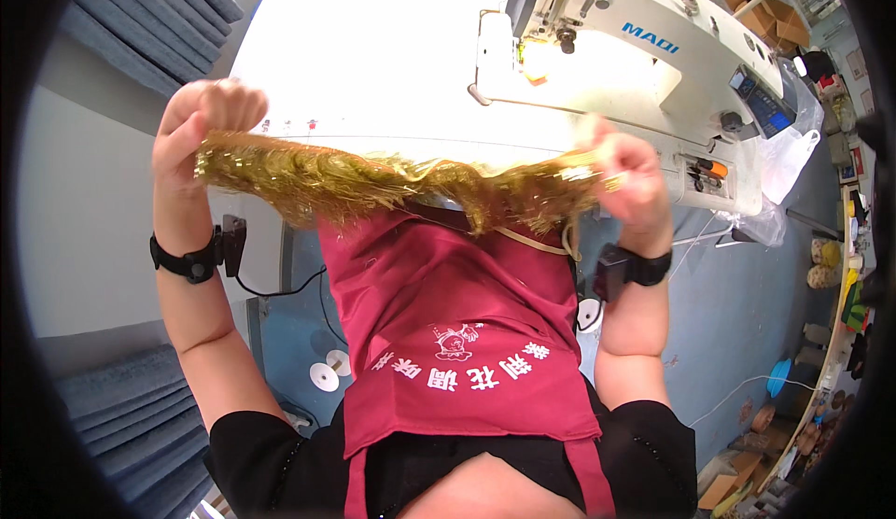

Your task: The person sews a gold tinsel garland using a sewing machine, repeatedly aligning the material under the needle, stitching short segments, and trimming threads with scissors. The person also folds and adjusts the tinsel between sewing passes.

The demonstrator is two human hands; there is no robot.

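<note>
A strip of gold tinsel fringe (pixel 350 176) stretches across in front of me, above my red apron, its shiny strands hanging down. My left hand (pixel 203 127) grips one end of it, fingers curled. The other end is held in my right hand (pixel 623 169), which is blurred. A thin pale band or edge runs along the top of the strip, sagging in folds near the middle. Beyond the strip stands a white MAQI sewing machine (pixel 651 36), its lamp lit over the needle area. Each wrist wears a black strap with a small device.
The white sewing table (pixel 378 50) lies beyond the fringe. A recessed tray (pixel 707 176) at its right holds an orange-handled tool. Plastic bags (pixel 791 162) hang at the table's right end. Blue-grey curtains (pixel 147 22) are at the left; cables and white spools (pixel 324 377) lie below.
</note>
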